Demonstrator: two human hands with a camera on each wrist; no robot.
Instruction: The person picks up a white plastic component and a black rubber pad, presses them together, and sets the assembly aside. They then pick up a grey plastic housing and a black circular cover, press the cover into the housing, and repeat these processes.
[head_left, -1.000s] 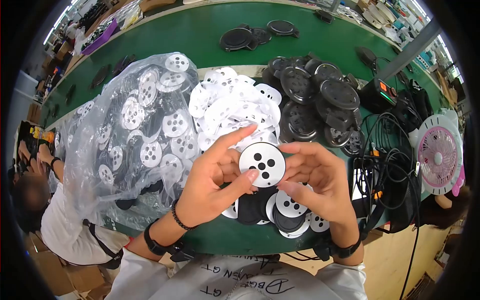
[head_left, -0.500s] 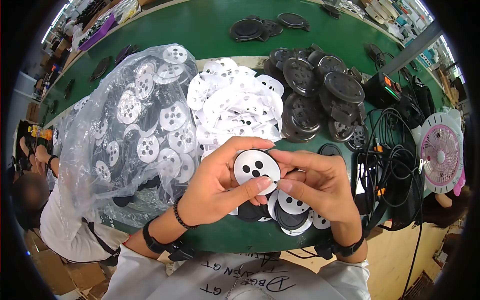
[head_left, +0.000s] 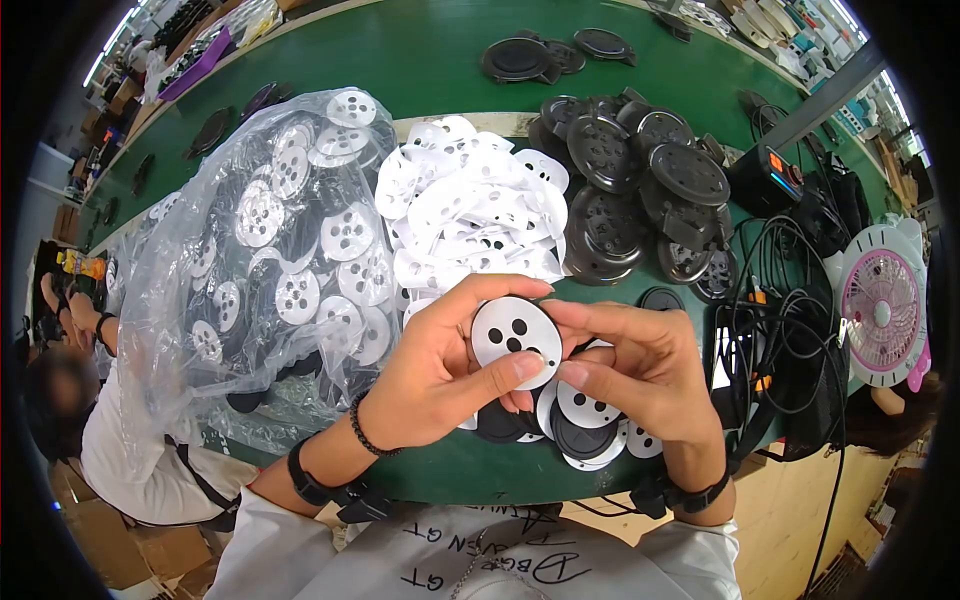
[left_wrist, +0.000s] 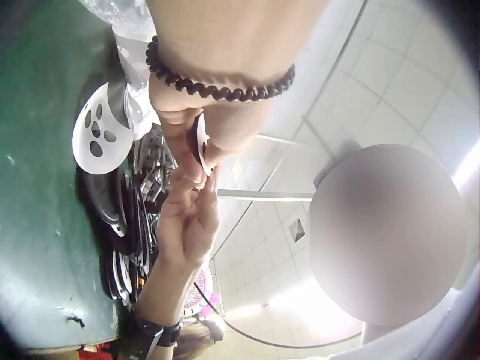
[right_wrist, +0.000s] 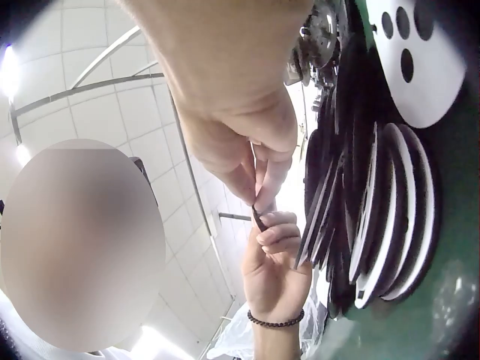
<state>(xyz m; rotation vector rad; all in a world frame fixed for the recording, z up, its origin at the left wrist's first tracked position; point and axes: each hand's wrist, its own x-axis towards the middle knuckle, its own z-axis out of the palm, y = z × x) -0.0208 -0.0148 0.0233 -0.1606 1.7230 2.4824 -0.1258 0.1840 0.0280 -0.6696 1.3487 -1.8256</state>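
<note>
Both hands hold a round disc (head_left: 512, 335) with a white face, several black round spots and a dark rim, up above the table. My left hand (head_left: 420, 375) grips it from the left, thumb flat on the white face and fingers behind. At its right edge my right hand (head_left: 655, 380) pinches the rim between thumb and index finger, close to a small dark hole. In the left wrist view the disc (left_wrist: 201, 142) appears nearly edge-on between the fingers. Below the hands, more white-faced and black discs (head_left: 585, 437) lie in a loose pile.
A clear plastic bag (head_left: 180, 330) of white discs lies left. Loose white sheet pieces (head_left: 470, 210) are heaped in the middle, black round housings (head_left: 605, 225) stacked to their right. Cables (head_left: 775, 300) and a pink-white fan (head_left: 880, 310) stand far right. Black parts (head_left: 520, 60) sit on the green surface behind.
The right fingers have closed in to pinch the disc's edge. The disc has turned slightly, its small hole moving from the bottom to the lower right. Black parts at the back have shifted right.
</note>
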